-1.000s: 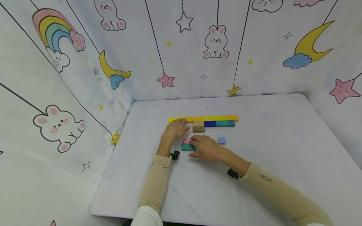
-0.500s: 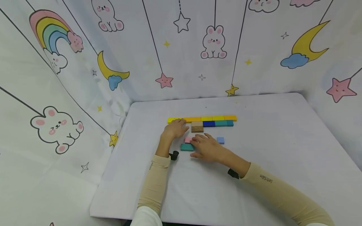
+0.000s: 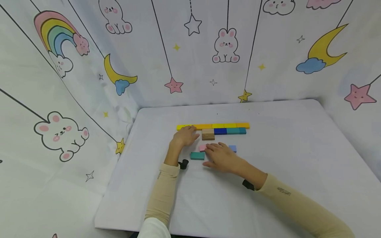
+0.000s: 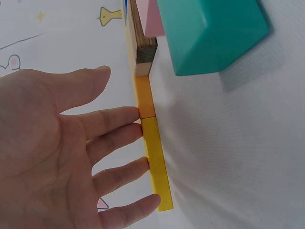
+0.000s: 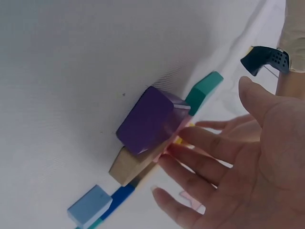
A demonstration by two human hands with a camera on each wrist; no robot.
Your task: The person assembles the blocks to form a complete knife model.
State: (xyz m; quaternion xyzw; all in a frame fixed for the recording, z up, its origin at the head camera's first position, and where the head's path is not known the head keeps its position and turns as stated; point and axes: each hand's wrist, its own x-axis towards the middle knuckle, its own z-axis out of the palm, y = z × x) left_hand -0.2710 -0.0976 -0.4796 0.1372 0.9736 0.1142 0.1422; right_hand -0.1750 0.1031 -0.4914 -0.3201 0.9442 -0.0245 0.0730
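Note:
My left hand (image 3: 185, 135) lies at the left end of a row of yellow and orange blocks (image 3: 203, 126). In the left wrist view its fairly straight fingertips touch the near yellow block (image 4: 157, 162). My right hand (image 3: 223, 157) reaches over the smaller group, fingers loosely extended, at a pink block (image 3: 202, 148). A teal block (image 3: 197, 156) lies just in front of the pink one. From the right wrist, a purple block (image 5: 147, 119) and a tan block (image 5: 128, 167) show by the fingertips; the head view hides both behind the hand.
Against the long row lie two wooden blocks (image 3: 208, 134), a dark blue block (image 3: 220, 131) and teal blocks (image 3: 235, 131). A light blue block (image 3: 232, 148) sits just beyond the right hand. The white table (image 3: 282, 148) meets a patterned cloth (image 3: 196, 66) at the back.
The pink block has slid right along with my right hand, and the teal block in front now shows whole. My left hand has stayed at the yellow row.

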